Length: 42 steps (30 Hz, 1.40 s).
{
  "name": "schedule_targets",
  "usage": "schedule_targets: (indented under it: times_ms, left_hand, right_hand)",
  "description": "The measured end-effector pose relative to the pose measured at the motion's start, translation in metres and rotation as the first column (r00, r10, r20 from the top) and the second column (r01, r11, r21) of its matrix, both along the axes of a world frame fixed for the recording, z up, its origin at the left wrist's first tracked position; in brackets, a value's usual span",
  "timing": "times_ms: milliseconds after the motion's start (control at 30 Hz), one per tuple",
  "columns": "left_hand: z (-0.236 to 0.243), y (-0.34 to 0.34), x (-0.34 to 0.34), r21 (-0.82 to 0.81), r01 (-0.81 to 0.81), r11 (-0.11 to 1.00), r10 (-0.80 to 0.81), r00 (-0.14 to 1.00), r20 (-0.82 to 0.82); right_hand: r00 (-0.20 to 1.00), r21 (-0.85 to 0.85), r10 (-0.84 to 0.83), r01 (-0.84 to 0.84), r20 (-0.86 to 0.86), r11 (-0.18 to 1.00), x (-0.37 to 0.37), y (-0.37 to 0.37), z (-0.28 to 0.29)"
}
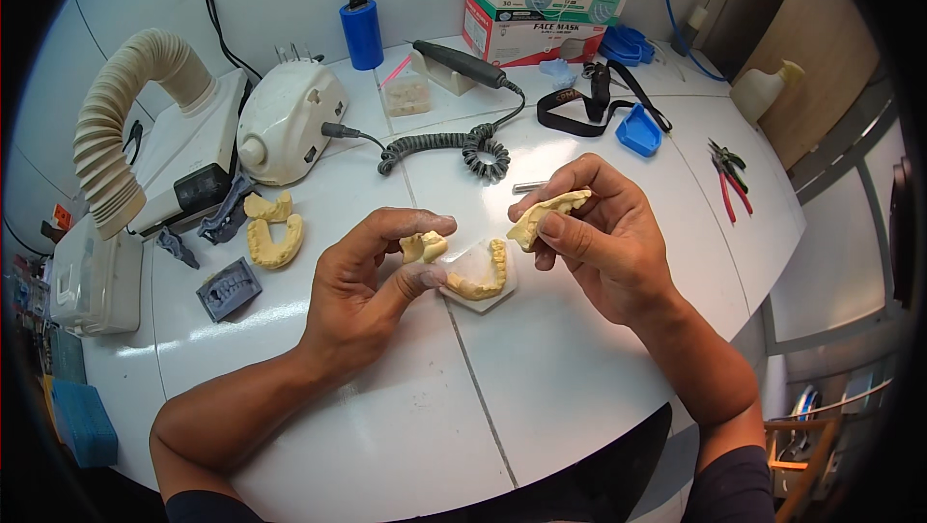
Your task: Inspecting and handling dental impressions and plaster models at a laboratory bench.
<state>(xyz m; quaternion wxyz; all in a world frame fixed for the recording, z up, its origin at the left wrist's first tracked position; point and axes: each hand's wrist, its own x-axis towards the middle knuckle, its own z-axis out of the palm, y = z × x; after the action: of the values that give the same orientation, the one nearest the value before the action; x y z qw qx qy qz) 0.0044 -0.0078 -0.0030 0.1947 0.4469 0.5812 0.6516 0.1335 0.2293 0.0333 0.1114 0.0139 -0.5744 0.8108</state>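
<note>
My left hand (372,277) pinches a small pale-yellow piece of a plaster dental model (423,247) between thumb and fingers. In my right hand (608,243), held up a little to the right, is a longer curved piece of yellow plaster dental model (547,217), gripped by thumb and fingertips. Between the two hands a dental arch model (499,267) with yellow teeth on a white base (480,303) rests on the tabletop. A short metal rod (528,188) lies just behind my right fingers.
At the left lie a yellow arch model (275,251), grey impressions (230,289) and a ribbed suction hose (106,127). Behind stand a white control unit (290,122), a handpiece (459,64) with coiled cable, a blue cylinder (361,35) and mask boxes (531,40). Pliers (729,180) lie right.
</note>
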Motion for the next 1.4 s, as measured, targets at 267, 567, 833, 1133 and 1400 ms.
schedule_targets:
  times_ms: [267,567,833,1133,1400]
  left_hand:
    - [-0.001,0.007,0.000,0.130,0.040,0.991,-0.060,0.987,0.151]
    - [0.001,0.001,-0.003,0.049,0.048,0.998,-0.060,0.956,0.286]
    - [0.005,0.004,0.001,0.082,0.080,0.993,-0.102,0.943,0.315]
    - [0.012,0.004,0.001,0.028,0.118,0.993,-0.121,0.947,0.297]
    - [0.002,0.000,-0.003,0.034,0.203,0.979,-0.205,0.973,0.105]
  right_hand:
    - [0.995,0.150,-0.099,0.092,0.035,0.984,0.001,-0.012,0.004]
    - [0.992,0.134,-0.095,0.084,0.078,0.987,0.001,-0.011,0.010]
    - [0.993,0.284,-0.063,0.090,-0.104,0.955,0.002,-0.010,-0.002]
    - [0.984,0.469,0.038,0.048,-0.172,0.882,0.003,-0.016,0.002]
    - [0.952,0.722,0.046,0.198,-0.303,0.663,0.007,-0.021,0.002]
